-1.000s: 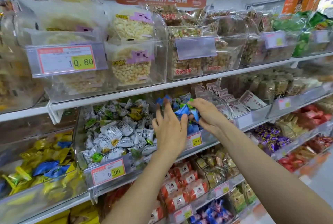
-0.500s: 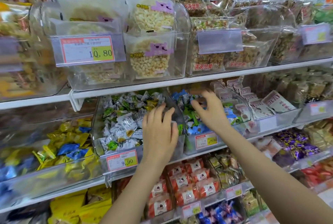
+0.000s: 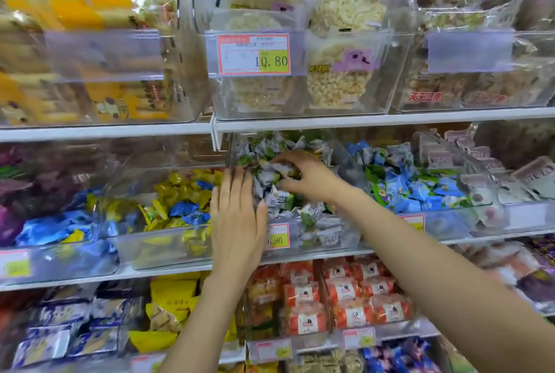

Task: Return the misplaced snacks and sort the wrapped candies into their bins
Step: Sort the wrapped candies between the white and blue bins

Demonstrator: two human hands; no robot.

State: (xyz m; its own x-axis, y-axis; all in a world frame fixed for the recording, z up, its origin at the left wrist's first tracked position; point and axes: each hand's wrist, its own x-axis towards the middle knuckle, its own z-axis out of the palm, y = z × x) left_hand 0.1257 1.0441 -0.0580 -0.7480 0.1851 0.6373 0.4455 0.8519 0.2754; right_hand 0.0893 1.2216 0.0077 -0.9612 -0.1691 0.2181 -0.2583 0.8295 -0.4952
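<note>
Your left hand [image 3: 237, 219] lies flat, fingers straight, against the front left corner of the clear bin [image 3: 339, 236] on the middle shelf; it holds nothing and covers part of the bin's price tag [image 3: 277, 237]. Your right hand [image 3: 306, 176] reaches in over the bin's front wall, fingers and thumb curled round a few of the white-and-green candies [image 3: 312, 212] heaped inside. Left of the bin sit yellow and blue candies [image 3: 180, 189]; right of it, blue and green candies [image 3: 420, 189]; close above it, a shelf edge [image 3: 360, 122] and puffed-rice packs [image 3: 339, 81]; below it, orange packets [image 3: 345, 291].
</note>
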